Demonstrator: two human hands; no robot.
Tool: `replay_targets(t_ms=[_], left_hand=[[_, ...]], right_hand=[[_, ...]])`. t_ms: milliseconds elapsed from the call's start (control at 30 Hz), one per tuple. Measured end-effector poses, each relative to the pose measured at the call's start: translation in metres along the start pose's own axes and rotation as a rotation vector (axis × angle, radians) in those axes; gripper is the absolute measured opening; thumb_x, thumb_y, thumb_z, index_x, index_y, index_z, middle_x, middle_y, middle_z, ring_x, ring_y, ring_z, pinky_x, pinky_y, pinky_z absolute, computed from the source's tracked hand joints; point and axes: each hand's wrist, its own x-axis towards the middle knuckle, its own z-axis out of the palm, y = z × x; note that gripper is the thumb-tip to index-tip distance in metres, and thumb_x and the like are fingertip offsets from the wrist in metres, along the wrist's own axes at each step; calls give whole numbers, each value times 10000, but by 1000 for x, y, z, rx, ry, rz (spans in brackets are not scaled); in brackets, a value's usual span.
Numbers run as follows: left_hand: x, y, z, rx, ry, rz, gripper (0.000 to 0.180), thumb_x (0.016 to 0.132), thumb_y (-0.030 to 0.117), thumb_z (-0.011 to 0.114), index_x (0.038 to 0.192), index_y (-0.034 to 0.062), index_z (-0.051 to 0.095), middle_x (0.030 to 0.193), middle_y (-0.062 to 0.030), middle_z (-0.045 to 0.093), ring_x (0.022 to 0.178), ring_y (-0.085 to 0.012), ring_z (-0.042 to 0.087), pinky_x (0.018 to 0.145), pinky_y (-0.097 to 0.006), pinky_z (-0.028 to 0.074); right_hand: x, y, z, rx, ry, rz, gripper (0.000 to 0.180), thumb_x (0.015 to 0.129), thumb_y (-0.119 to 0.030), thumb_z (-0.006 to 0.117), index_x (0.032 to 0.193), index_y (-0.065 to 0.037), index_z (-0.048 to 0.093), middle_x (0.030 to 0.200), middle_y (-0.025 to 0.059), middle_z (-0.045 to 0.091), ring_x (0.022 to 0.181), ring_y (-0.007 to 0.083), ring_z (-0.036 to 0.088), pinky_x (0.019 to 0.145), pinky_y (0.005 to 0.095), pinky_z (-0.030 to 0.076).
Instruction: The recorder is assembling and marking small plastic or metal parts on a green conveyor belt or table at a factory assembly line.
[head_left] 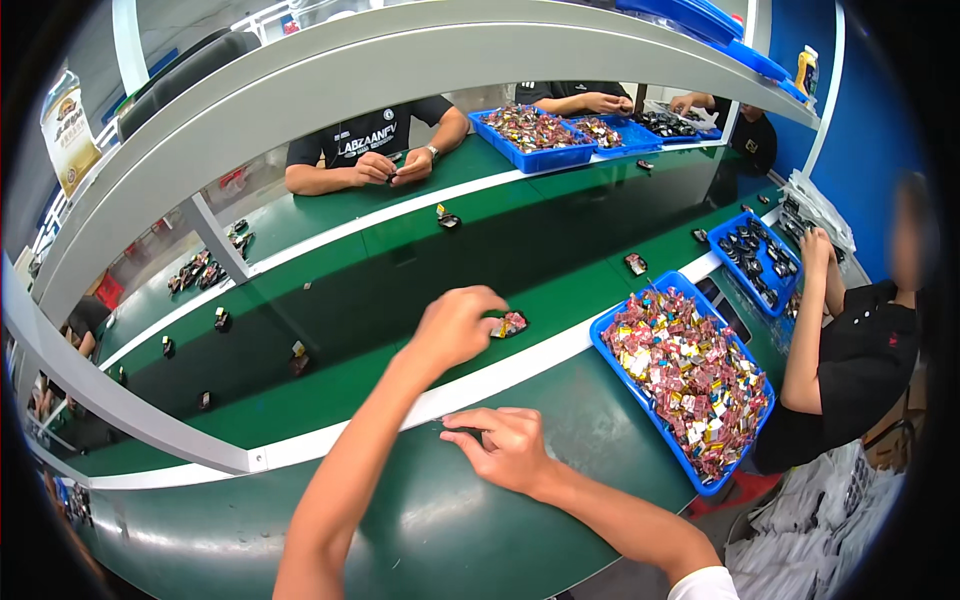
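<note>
My left hand (pixel 455 325) reaches over the green conveyor belt, with fingers apart and bent toward a small dark piece with a red and yellow packet (pixel 511 324). Its fingertips are right beside this piece, which lies on the belt; whether they touch it I cannot tell. My right hand (pixel 503 447) is low over the green worktable (pixel 390 520), near the white rail (pixel 440 402). Its thumb and index finger come close together around something tiny and dark, too small to name.
To my right stands a blue tray (pixel 597 335) heaped with small colourful packets. Beyond it is a smaller blue tray (pixel 713 240) of black pieces, next to a co-worker (pixel 850 360). Other people sit across the belt. A grey shelf beam (pixel 380 60) arches overhead.
</note>
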Motion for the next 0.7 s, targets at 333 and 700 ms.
replay_targets(t_ms=[333, 700], left_hand=[[37, 0, 26, 191, -294, -54, 200, 763, 53, 750, 960, 70, 775, 997, -108, 727, 951, -305, 693, 812, -414, 555], [-6, -23, -16, -173, -183, -363, 123, 812, 75, 748, 894, -1, 696, 777, -61, 687, 660, -164, 645, 619, -323, 522]], right_hand=[[2, 0, 0, 35, 14, 22, 169, 740, -38, 848, 870, -73, 744, 725, 51, 738, 384, 136, 479, 447, 268, 422], [6, -6, -1, 11, 10, 26, 177, 741, -49, 855, 884, -76, 754, 492, 13, 553, 368, 125, 428, 429, 269, 371]])
